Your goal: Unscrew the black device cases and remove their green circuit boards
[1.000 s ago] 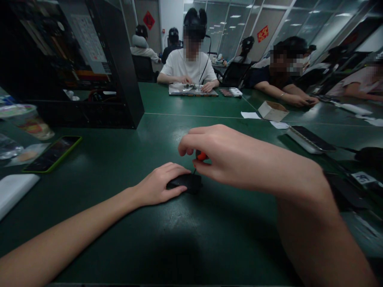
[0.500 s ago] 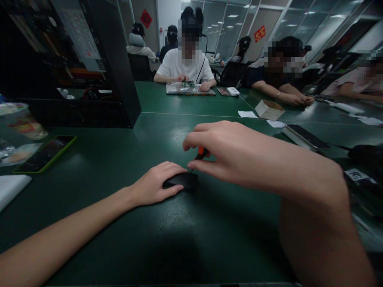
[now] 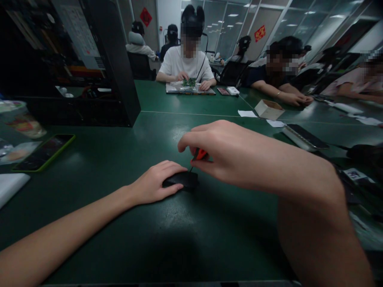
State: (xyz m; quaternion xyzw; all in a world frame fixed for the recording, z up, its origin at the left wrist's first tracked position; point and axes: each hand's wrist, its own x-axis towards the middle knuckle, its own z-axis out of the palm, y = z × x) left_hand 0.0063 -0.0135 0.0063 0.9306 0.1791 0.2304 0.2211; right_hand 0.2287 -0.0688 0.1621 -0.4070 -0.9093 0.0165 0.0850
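Note:
A small flat black device [image 3: 184, 178] lies on the green table [image 3: 125, 159] in front of me. My left hand [image 3: 155, 181] rests on its left side, fingers laid over and around it, holding it down. My right hand [image 3: 221, 153] hovers just above the device's right end, its fingers pinched on the orange-red handle of a small screwdriver [image 3: 200, 154]. The thin shaft points down to the device's top.
A phone in a green case [image 3: 44, 152] lies at the left, by plastic-wrapped items [image 3: 18, 121] and a white slab [image 3: 10, 187]. A black cabinet [image 3: 98, 59] stands at the back left. At the right lie a tablet [image 3: 305, 136], a cardboard box [image 3: 271, 109] and papers. Other people sit working across the table.
My right hand's fingers have shifted slightly on the screwdriver handle, which now tilts a little differently. My left hand and the black device have stayed put.

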